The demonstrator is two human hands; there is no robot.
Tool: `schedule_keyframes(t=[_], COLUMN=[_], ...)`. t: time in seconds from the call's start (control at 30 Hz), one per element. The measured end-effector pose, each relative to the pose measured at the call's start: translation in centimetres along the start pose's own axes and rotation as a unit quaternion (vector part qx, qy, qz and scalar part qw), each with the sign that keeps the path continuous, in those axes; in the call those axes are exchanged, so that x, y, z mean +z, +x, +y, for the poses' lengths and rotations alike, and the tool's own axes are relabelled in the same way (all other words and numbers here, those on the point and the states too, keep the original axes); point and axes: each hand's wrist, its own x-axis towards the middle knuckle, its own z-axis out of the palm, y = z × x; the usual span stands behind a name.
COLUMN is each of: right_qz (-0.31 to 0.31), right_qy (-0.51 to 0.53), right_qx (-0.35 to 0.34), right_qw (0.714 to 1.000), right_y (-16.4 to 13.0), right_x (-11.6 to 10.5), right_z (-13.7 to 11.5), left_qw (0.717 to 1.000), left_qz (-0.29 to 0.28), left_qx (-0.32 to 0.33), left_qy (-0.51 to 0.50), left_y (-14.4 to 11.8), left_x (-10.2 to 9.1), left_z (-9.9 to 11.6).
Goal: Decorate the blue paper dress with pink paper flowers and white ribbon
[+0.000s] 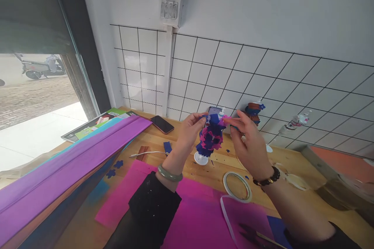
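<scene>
No legible text, label, brand or number; the print on the booklet (96,123) is too small to read.

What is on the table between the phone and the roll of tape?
In the head view, between the phone and the tape roll the left hand holds a blue-and-pink paper flower figure on its white base, with a white cable nearby.

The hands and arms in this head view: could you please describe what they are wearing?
Both hands are bare, without gloves. The left hand has a smooth, pale green bangle at the wrist, and a black sleeve with small light specks covers the forearm below it. The right hand wears a bracelet of dark round beads at the wrist; its black sleeve is pushed up near the elbow.
</scene>
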Motion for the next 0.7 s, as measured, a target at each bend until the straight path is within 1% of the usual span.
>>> schedule_keyframes(t=[0.07, 0.17, 0.33, 0.43, 0.6, 0.7], right_qz=[-0.015, -0.031, -0.057, -0.055, -0.052, -0.063], right_qy=[-0.072, -0.142, -0.183, -0.199, -0.224, -0.242], right_qx=[-0.072, -0.122, -0.165, -0.180, -0.194, -0.217], right_qw=[0.995, 0.982, 0.967, 0.962, 0.954, 0.944], right_y=[0.4, 0.9, 1.1, 1.1, 1.0, 1.0], right_x=[0.4, 1.0, 1.7, 1.8, 1.7, 1.3], right_z=[0.2, 0.6, 1.5, 1.8, 2.1, 2.4], left_qw=[1.000, 0.999, 0.998, 0.996, 0.995, 0.995], left_qz=[-0.015, -0.033, -0.058, -0.077, -0.088, -0.095], left_qx=[-0.009, -0.019, -0.020, -0.017, -0.012, -0.011], left_qy=[-0.008, -0.016, -0.031, -0.042, -0.044, -0.036], left_y=[0.2, 0.5, 0.9, 0.9, 0.8, 0.9], left_x=[0.2, 0.3, 0.2, 0.2, 0.0, -0.1], left_z=[0.2, 0.1, -0.4, -0.4, -0.6, -0.8])
